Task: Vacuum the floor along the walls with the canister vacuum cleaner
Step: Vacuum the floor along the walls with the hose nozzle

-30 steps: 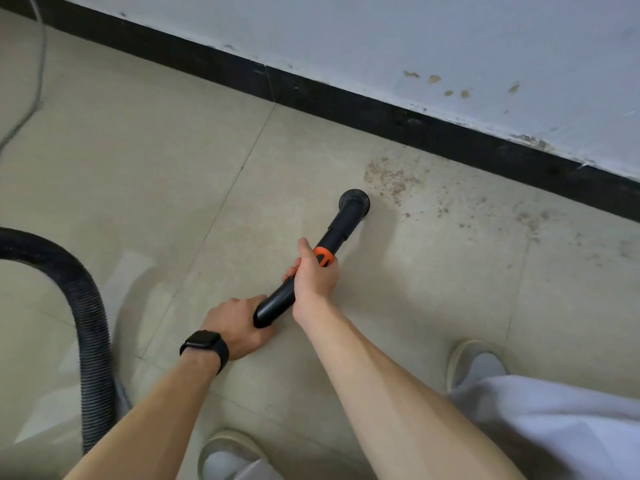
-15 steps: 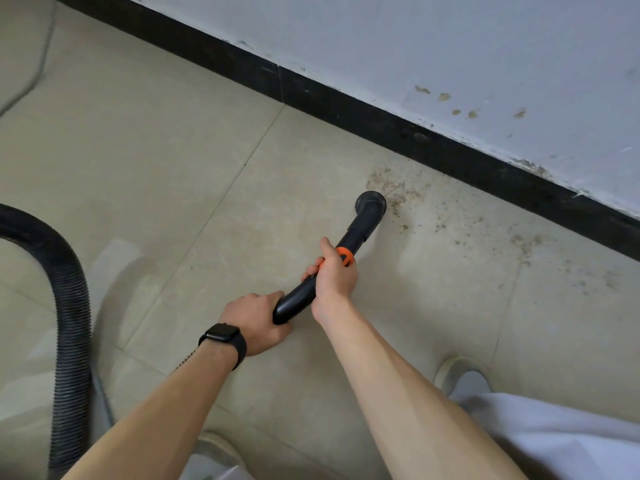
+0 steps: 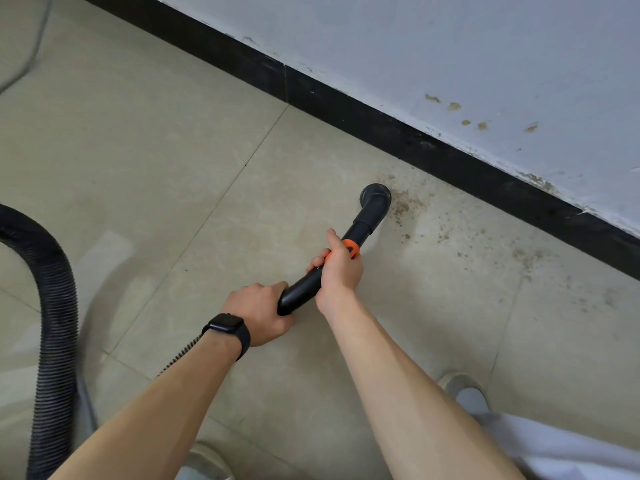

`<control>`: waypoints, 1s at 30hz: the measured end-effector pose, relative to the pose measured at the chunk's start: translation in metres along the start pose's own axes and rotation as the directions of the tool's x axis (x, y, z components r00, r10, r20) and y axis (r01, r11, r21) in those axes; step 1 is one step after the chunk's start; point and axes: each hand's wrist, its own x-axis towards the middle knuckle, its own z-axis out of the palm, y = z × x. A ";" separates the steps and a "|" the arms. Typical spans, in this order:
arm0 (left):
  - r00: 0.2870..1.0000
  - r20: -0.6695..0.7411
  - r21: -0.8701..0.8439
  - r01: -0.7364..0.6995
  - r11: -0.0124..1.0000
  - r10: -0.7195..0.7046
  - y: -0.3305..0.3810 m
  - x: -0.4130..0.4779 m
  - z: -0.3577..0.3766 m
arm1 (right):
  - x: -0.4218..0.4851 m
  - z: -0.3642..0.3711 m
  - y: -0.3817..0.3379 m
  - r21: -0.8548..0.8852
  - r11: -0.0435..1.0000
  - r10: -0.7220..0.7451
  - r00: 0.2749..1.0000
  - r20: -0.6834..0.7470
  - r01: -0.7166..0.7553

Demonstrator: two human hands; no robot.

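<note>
Black plastic vacuum wand [image 3: 349, 237]: left hand [image 3: 258, 315], right hand [image 3: 337, 271] clasp it; nozzle [image 3: 375, 195] at brown grit [image 3: 403, 206]; next, sweep toward four o'clock.

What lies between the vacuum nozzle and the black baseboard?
In the head view, only a strip of beige floor tile speckled with brown dirt separates the nozzle from the baseboard.

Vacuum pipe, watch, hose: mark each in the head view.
vacuum pipe [image 3: 363, 226], head view, just past its orange ring
watch [image 3: 225, 323], head view, on its dark face
hose [image 3: 58, 323], head view, on its ribbed side
</note>
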 end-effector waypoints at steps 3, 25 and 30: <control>1.000 0.004 -0.001 0.001 1.000 -0.001 0.000 0.004 -0.002 | 0.002 0.003 -0.001 0.004 1.000 0.003 1.000 -0.007 -0.003; 1.000 -0.020 -0.002 -0.017 1.000 0.017 0.016 0.042 -0.023 | 0.028 0.013 -0.035 0.018 0.999 -0.040 0.999 -0.002 0.040; 0.998 -0.053 0.002 -0.027 1.000 0.027 0.023 0.056 -0.027 | 0.039 0.017 -0.047 0.018 0.998 -0.064 0.998 -0.004 0.064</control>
